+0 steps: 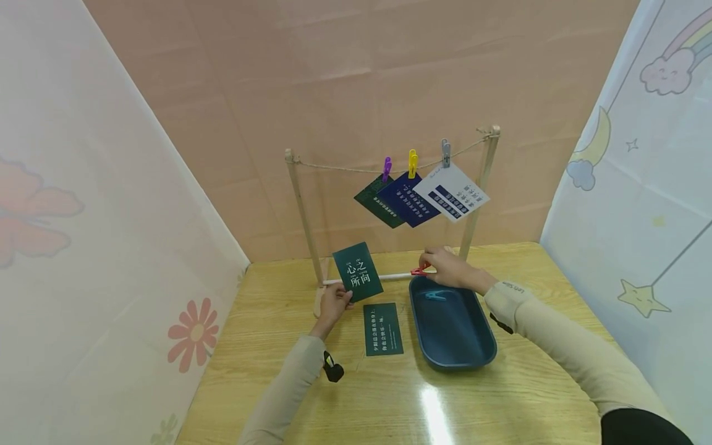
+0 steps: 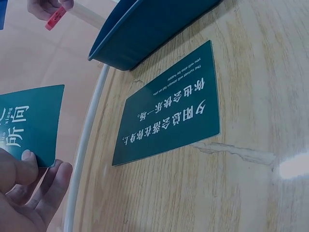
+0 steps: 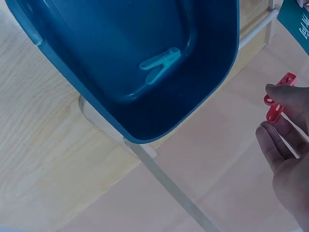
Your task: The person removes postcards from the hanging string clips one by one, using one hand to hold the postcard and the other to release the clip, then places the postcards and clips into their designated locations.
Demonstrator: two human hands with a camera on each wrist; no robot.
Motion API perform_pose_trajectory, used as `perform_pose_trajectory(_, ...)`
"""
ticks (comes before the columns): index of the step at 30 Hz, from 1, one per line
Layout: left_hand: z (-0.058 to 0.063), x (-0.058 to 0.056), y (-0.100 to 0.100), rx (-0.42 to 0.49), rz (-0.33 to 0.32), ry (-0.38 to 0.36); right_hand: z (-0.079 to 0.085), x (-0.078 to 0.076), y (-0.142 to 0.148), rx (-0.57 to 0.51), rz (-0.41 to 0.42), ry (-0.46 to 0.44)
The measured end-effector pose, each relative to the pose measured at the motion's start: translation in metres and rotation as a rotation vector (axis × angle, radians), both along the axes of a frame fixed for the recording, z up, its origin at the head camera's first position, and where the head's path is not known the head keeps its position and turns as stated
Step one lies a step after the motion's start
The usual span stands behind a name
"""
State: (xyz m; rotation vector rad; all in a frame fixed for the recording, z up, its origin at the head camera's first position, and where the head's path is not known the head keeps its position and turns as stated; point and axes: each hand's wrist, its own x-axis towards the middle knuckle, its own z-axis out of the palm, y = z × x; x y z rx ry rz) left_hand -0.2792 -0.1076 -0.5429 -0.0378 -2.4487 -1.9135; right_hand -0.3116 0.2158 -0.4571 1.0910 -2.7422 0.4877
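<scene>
My left hand [image 1: 334, 304] pinches a dark green card [image 1: 358, 272] by its lower edge, holding it up near the left post of the rack. White characters face me on that card. In the right wrist view, my right hand [image 3: 289, 145] grips a red clothespin [image 3: 280, 99] between thumb and fingers. That hand is over the far end of a dark blue tub [image 1: 456, 330]. A light blue clothespin [image 3: 160, 65] lies inside the tub. Flat on the table, between the left hand and the tub, is a second green card [image 2: 169, 106] with white writing.
Two wooden posts [image 1: 305, 216] carry a string [image 1: 339, 168], with a white bar [image 1: 396, 276] low between them. Purple [image 1: 387, 168], yellow [image 1: 413, 163] and grey [image 1: 446, 153] clothespins hold a green, a blue and a white card [image 1: 450, 191]. Printed cloth walls [image 1: 128, 154] stand at both sides.
</scene>
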Motion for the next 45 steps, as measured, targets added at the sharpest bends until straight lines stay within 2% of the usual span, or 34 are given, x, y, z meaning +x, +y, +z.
perform_pose_trajectory(8, -0.002, 0.003, 0.001, -0.013, -0.039, -0.007, -0.006, 0.000, 0.004, 0.030, 0.002, 0.015)
perform_pose_trajectory(18, -0.007, 0.007, -0.001, -0.009, -0.075, -0.027, -0.016, 0.006, 0.010, 0.028, 0.001, -0.063)
perform_pose_trajectory(29, -0.009, 0.010, -0.002, -0.102, -0.073, -0.072, -0.031, 0.009, 0.014, 0.026, 0.002, -0.080)
perform_pose_trajectory(35, -0.013, 0.012, -0.002, -0.118, -0.085, -0.076, -0.033, 0.009, 0.015, 0.039, 0.002, -0.094)
perform_pose_trajectory(40, -0.014, 0.014, -0.007, -0.105, -0.129, -0.033, -0.036, 0.012, 0.015, 0.028, 0.011, -0.069)
perform_pose_trajectory(42, -0.018, 0.013, -0.009, -0.092, -0.165, 0.021, -0.038, 0.013, 0.015, 0.024, 0.015, -0.059)
perform_pose_trajectory(45, -0.019, 0.015, -0.010, -0.088, -0.185, 0.022, -0.042, 0.013, 0.016, 0.026, 0.020, -0.047)
